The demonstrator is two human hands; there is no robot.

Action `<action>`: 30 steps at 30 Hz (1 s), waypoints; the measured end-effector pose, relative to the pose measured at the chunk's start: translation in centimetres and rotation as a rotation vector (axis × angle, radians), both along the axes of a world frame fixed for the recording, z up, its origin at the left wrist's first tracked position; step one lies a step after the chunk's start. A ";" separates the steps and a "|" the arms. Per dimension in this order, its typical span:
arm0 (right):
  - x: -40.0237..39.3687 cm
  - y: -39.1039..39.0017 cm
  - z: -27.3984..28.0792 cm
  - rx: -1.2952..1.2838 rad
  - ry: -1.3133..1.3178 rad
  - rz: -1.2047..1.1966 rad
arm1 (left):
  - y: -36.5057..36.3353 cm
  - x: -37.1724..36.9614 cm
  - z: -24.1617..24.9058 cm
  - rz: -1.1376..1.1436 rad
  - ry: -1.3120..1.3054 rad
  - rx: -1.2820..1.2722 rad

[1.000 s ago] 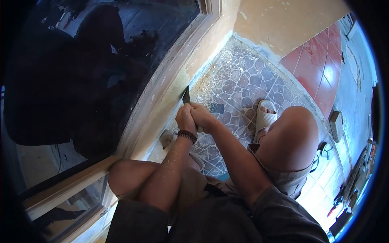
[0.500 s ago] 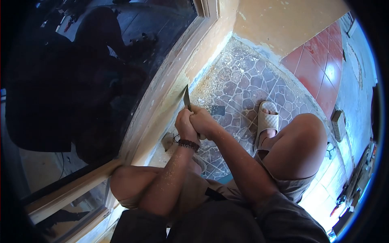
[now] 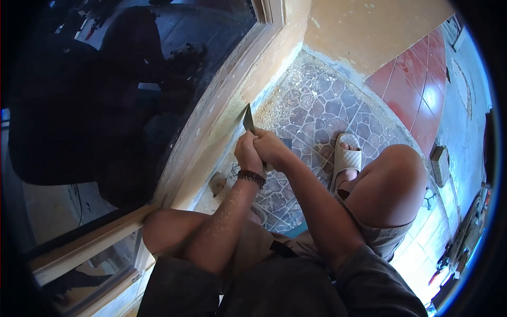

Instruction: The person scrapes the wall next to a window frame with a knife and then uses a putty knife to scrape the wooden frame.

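A scraper with a flat metal blade (image 3: 248, 120) points up and touches or nearly touches the peeling lower wall (image 3: 235, 113) below the window frame. My left hand (image 3: 248, 150), with a dark braided bracelet at the wrist, is wrapped round its handle. Pressed against it from the other side, my right hand (image 3: 271, 148) also grips the handle. The fingers hide most of the handle. Paint flakes and dust (image 3: 280, 105) lie on the floor beside the wall.
A dark window pane (image 3: 79, 116) in a wooden frame (image 3: 198, 116) stands at the left. A flat dark plate (image 3: 287, 143) lies on the stone-patterned floor (image 3: 317, 108), partly behind my right hand. My sandalled foot (image 3: 348, 153) is to the right, with a block (image 3: 440, 162) beyond it.
Both hands and the scraper have moved slightly up and to the right along the wall. The grip is unchanged.
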State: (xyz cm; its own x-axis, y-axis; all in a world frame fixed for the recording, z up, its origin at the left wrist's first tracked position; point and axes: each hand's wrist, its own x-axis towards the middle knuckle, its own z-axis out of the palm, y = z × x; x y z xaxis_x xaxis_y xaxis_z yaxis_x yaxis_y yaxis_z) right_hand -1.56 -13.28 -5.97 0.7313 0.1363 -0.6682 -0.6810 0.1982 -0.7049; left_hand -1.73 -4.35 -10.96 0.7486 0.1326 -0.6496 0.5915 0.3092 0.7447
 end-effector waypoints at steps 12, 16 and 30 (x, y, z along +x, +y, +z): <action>-1.1 1.6 -1.0 -0.041 -0.130 -0.069 | 0.6 -0.4 1.6 0.003 -0.070 0.041; -1.5 2.4 0.7 0.046 -0.046 -0.161 | 1.6 -0.3 3.7 -0.194 -0.076 0.250; -2.5 4.9 -4.7 -0.340 -0.516 -0.120 | 2.4 0.1 3.7 -0.451 -0.126 0.318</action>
